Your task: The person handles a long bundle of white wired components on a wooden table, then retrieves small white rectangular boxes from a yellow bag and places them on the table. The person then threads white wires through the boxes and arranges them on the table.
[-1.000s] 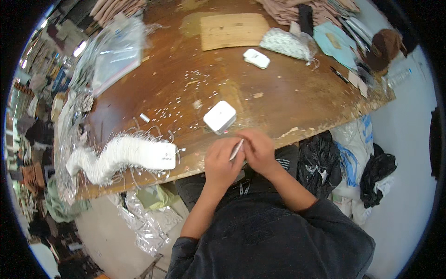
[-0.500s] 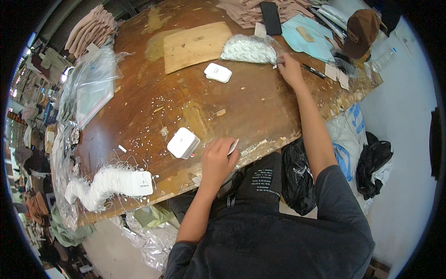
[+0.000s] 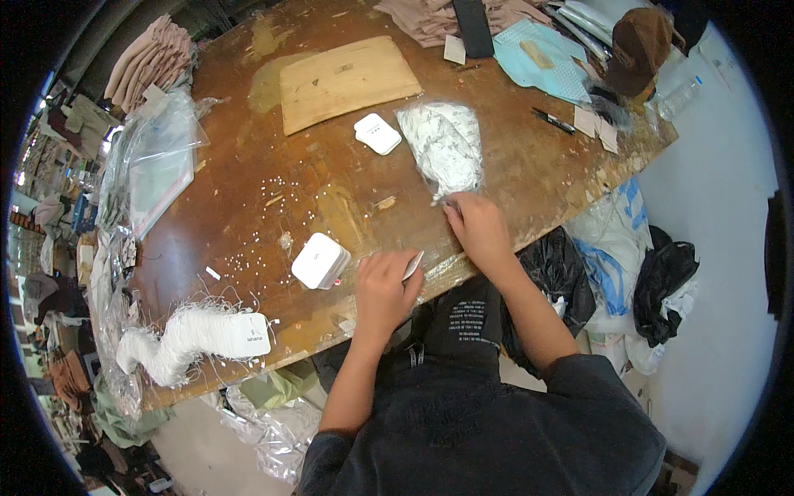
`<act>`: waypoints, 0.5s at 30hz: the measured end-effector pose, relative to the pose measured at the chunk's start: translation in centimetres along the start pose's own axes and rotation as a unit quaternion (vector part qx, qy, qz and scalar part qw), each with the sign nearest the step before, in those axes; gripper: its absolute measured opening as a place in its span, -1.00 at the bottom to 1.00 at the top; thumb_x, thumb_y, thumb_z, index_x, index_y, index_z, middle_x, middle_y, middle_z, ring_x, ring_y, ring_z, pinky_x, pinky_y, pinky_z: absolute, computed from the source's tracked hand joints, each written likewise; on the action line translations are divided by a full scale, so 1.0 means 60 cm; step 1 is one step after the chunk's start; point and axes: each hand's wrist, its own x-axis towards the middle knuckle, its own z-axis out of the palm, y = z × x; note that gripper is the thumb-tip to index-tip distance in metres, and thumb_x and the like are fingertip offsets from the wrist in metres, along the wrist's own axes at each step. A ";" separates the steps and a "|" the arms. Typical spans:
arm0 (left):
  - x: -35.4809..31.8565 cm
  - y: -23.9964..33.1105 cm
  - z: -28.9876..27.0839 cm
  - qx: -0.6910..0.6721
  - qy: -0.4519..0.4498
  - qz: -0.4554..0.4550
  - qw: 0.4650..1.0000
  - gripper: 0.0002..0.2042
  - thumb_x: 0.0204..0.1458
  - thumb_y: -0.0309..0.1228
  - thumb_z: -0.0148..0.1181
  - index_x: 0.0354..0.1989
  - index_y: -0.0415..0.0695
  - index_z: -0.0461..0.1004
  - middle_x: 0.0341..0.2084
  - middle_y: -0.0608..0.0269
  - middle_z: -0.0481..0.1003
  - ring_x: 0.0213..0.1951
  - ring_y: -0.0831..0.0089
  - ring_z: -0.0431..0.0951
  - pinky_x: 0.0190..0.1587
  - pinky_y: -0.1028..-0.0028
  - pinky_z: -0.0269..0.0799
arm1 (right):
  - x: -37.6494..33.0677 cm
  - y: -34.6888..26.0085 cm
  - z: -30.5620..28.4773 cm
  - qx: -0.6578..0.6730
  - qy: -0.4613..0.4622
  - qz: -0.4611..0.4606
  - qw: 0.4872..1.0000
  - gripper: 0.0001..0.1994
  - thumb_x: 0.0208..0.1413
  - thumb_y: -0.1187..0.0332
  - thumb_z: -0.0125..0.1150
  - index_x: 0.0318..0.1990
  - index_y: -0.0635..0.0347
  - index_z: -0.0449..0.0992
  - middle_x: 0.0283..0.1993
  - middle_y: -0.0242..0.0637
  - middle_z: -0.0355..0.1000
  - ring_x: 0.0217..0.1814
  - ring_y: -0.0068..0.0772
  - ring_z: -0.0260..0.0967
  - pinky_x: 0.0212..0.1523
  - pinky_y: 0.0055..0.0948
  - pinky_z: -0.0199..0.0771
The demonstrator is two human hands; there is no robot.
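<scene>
My right hand (image 3: pixel 480 233) pinches the near end of a clear plastic bag (image 3: pixel 445 149) filled with white stringy pieces; the bag lies on the wooden table (image 3: pixel 496 202). At the table's front edge, my left hand (image 3: pixel 382 285) is closed on a small white card (image 3: pixel 414 264), seen mostly edge-on between thumb and fingers. Just left of that hand stands a stack of white rounded tags (image 3: pixel 319 261). Farther back, a smaller stack of white tags (image 3: pixel 378 134) lies beside the bag. A long row of white tags with strings (image 3: pixel 194 341) fans out at the near left.
Tiny white bits (image 3: pixel 273 194) are scattered over the left middle. A tan envelope (image 3: pixel 347 81) lies at the back, with a black phone (image 3: pixel 473 29), a pen (image 3: pixel 552 121) and a brown cap (image 3: pixel 637 51) toward the right. Clear plastic bags (image 3: pixel 161 169) cover the left edge.
My right hand has drawn the bag of white pieces nearer and leftward, turning its gathered end toward me. My left hand keeps the white card in nearly the same place.
</scene>
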 end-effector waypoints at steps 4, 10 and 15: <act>0.000 0.001 -0.004 -0.020 0.016 0.001 1.000 -0.88 -0.06 -0.49 0.29 -0.32 -0.14 0.54 -0.44 0.16 0.55 -0.37 0.17 0.53 -0.27 0.27 0.33 | -0.020 -0.032 -0.015 0.001 0.037 0.055 0.998 -0.76 0.00 0.38 0.33 -0.17 0.25 0.55 -0.37 -0.10 0.43 -0.33 -0.05 0.43 -0.27 -0.21 0.44; 0.002 0.008 -0.015 -0.062 0.052 0.026 0.996 -0.89 -0.06 -0.48 0.29 -0.34 -0.14 0.55 -0.47 0.19 0.56 -0.41 0.21 0.54 -0.27 0.30 0.31 | -0.002 -0.044 -0.001 -0.085 0.073 -0.049 0.992 -0.79 0.00 0.41 0.31 -0.17 0.18 0.55 -0.30 -0.13 0.40 -0.26 -0.04 0.43 -0.26 -0.17 0.43; -0.038 0.017 -0.057 -0.065 0.027 0.058 0.996 -0.84 -0.11 -0.48 0.31 -0.31 -0.09 0.55 -0.41 0.27 0.58 -0.32 0.30 0.57 -0.25 0.32 0.29 | 0.035 -0.009 0.014 0.015 0.091 -0.082 0.992 -0.89 0.05 0.46 0.28 -0.26 0.22 0.57 -0.30 -0.14 0.44 -0.39 -0.08 0.43 -0.33 -0.26 0.44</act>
